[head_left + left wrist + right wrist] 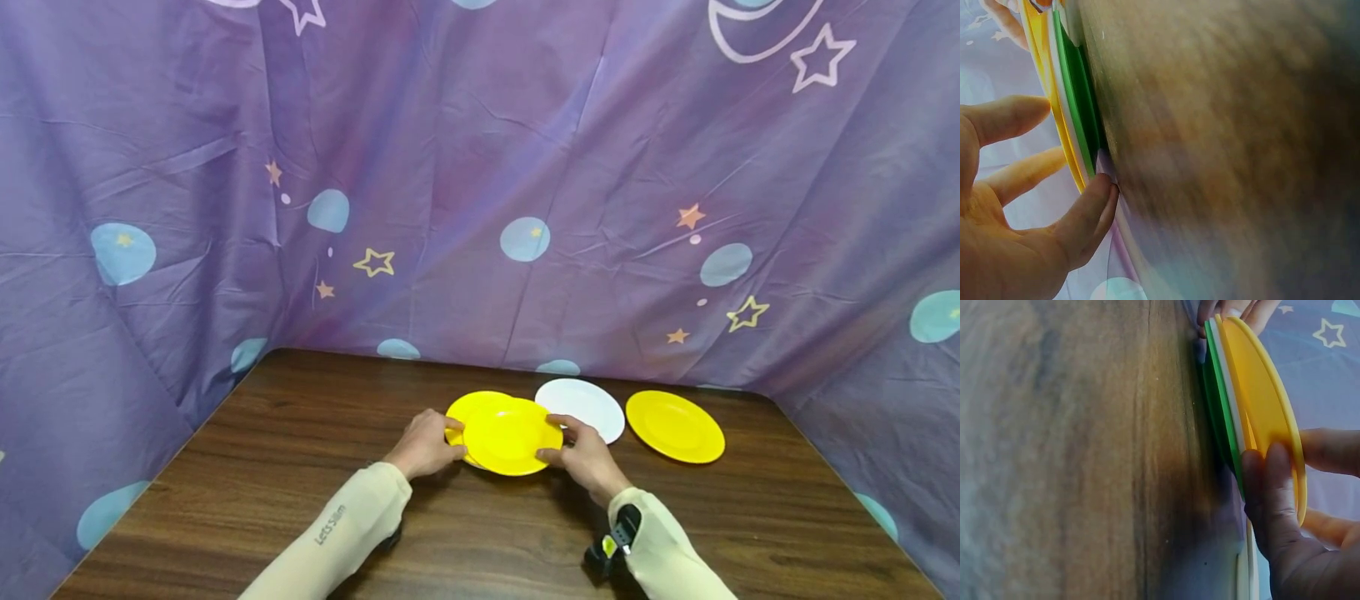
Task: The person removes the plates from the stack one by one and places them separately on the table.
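Note:
A yellow plate (512, 436) is in my right hand (591, 462), its rim between thumb and fingers. In the right wrist view this plate (1269, 394) tilts away from the stack, and the right thumb (1279, 481) lies along its underside. Beneath it are another yellow plate (467, 406), a white plate (1225, 369) and a green plate (1216, 400) at the bottom. My left hand (427, 444) is at the left side of the stack, fingers spread and loosely bent. In the left wrist view its fingertips are right at the yellow rims, with the green plate (1079, 100) below.
A white plate (581, 408) lies just behind the right hand, partly covered by it. Farther right, another yellow plate (675, 427) lies on the dark wooden table (300, 458). A purple patterned curtain (450, 167) hangs around the table's back and sides.

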### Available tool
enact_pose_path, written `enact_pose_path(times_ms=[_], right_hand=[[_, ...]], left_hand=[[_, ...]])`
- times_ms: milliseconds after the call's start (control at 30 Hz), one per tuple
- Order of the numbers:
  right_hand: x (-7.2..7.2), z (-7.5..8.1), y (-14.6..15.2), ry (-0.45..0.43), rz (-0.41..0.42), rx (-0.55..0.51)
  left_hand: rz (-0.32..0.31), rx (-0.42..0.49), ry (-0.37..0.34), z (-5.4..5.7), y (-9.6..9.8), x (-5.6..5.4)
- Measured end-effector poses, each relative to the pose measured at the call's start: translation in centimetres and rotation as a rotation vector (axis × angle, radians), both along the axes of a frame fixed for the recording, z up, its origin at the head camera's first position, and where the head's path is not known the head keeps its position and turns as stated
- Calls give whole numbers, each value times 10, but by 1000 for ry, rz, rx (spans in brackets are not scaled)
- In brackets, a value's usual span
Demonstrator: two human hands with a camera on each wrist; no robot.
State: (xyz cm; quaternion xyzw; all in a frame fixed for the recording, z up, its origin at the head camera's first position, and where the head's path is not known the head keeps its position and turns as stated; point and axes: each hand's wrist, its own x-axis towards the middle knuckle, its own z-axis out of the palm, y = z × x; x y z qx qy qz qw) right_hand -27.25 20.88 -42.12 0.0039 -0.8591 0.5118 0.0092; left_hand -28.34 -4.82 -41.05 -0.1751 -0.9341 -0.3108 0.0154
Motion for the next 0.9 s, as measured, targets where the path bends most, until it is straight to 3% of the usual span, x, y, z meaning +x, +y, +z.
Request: enact_pose_path(times_ms=[267, 533, 700, 900], right_hand=[[0, 2, 4, -52, -13, -128], [6, 4, 16, -92, -3, -218], [12, 5, 32, -138, -5, -230], [20, 6, 56, -172, 49, -200]], left_hand=[[-15, -20, 12, -1, -1, -1], [3, -22, -38, 0, 0, -1], [0, -21, -62, 0, 1, 1], [5, -42, -46, 2, -1, 0]])
